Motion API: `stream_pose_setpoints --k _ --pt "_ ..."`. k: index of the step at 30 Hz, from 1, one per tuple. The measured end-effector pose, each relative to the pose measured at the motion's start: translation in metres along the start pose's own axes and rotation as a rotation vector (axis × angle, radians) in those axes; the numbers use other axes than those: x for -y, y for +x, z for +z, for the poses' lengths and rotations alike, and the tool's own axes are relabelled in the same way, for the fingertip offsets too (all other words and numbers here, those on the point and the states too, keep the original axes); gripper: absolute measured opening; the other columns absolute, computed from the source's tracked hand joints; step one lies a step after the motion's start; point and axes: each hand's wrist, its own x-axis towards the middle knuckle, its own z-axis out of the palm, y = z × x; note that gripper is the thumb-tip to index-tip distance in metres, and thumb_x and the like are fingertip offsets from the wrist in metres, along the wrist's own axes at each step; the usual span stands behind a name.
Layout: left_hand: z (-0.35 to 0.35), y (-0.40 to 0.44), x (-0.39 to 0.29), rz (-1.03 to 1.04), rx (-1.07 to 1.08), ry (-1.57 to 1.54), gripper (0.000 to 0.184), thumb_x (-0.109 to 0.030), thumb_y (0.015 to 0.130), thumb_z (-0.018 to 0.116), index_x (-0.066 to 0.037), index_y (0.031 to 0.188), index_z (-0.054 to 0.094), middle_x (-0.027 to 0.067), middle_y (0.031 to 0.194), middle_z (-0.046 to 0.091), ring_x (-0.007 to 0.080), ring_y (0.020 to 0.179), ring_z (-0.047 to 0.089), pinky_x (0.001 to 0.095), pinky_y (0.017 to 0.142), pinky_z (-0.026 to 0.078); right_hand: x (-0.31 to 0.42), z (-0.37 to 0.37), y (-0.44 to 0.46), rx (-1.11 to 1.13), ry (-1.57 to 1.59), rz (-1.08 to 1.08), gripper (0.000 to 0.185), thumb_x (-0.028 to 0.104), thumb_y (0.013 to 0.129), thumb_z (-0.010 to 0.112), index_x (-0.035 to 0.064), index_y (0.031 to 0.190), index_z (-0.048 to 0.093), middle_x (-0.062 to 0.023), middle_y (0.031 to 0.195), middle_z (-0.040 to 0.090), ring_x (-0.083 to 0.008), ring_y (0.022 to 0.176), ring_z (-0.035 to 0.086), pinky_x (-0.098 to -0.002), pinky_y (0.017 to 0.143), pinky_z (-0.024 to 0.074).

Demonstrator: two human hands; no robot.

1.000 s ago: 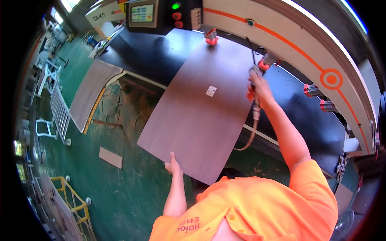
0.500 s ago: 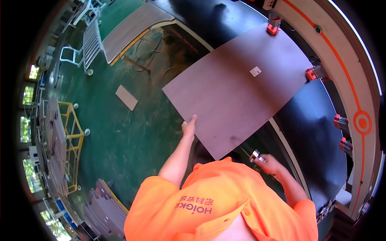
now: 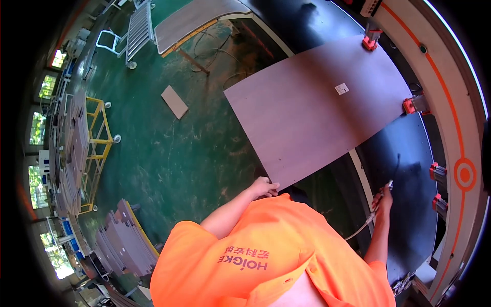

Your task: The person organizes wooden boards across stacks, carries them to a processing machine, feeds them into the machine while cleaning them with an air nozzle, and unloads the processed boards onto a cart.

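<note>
Green floor [image 3: 148,158] across the left side and the middle. Down the right, a black bench [image 3: 404,143], with a pale, orange-striped beam [image 3: 441,87] running along its far side. Partly on that bench, a large, flat, brown-grey board [image 3: 307,117]: far end on the black top, near end jutting past the pale edge [image 3: 362,174] toward the orange shirt [image 3: 255,245].

At the top, left of the bench, a bent grey sheet [image 3: 199,23]. Far left, a yellow cart [image 3: 108,140] with boards leaning on it; lower left, a stack of grey panels [image 3: 125,240]. Flat on the floor, well apart from the board, a small pale plank [image 3: 175,102].

At the board's nearest corner, the left hand [image 3: 263,187], fingers bent and pinching the edge. Above the bench, apart from the board, the right hand [image 3: 382,201], fingers wrapped around a metal-tipped tool [image 3: 390,184], with a hose [image 3: 359,231] trailing back. At the board's far corners, red clamps [image 3: 370,43]; impossible to tell whether pressing. On its upper face, a white label [image 3: 341,89].
</note>
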Motion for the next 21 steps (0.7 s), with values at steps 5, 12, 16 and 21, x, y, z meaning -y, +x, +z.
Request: stream_pose_setpoints --k 5,12,16,21 --pt "-0.025 -0.003 0.003 0.083 -0.010 0.185 0.031 -0.020 0.083 0.073 0.002 0.100 0.061 0.0112 0.089 0.069 0.0176 0.074 0.067 0.0283 0.063 0.053 -0.028 0.104 -0.129 0.546 -0.758 0.159 0.025 0.034 0.090 0.061 0.0099 0.083 0.056 0.0030 0.057 0.045 -0.0076 0.044 0.041 -0.0257 0.039 0.0324" --pt "-0.113 -0.005 0.078 0.250 -0.399 0.218 0.026 -0.026 0.079 0.067 -0.001 0.086 0.069 0.0115 0.072 0.068 0.0175 0.060 0.065 0.0338 0.058 0.053 -0.023 0.145 -0.053 0.048 -0.291 0.060 0.034 0.050 0.086 0.059 0.0168 0.083 0.052 0.0057 0.056 0.032 -0.0086 0.043 0.031 -0.0268 0.040 0.0271" --pt "-0.160 -0.066 0.130 0.036 -0.621 0.285 0.034 -0.036 0.079 0.061 -0.002 0.081 0.069 0.0150 0.072 0.068 0.0283 0.072 0.068 0.0413 0.071 0.053 -0.015 0.196 -0.043 0.284 -0.328 -0.128 0.043 0.053 0.090 0.055 0.0113 0.080 0.051 0.0009 0.045 0.033 -0.0145 0.030 0.034 -0.0278 0.028 0.0267" --pt "-0.192 -0.119 0.203 -0.087 -0.767 0.140 0.035 -0.036 0.080 0.061 -0.002 0.075 0.066 0.0123 0.066 0.066 0.0268 0.067 0.067 0.0398 0.068 0.052 -0.034 0.243 -0.059 0.441 -0.412 -0.087 0.047 0.058 0.090 0.053 0.0113 0.086 0.048 0.0012 0.051 0.035 -0.0134 0.035 0.036 -0.0293 0.031 0.0309"
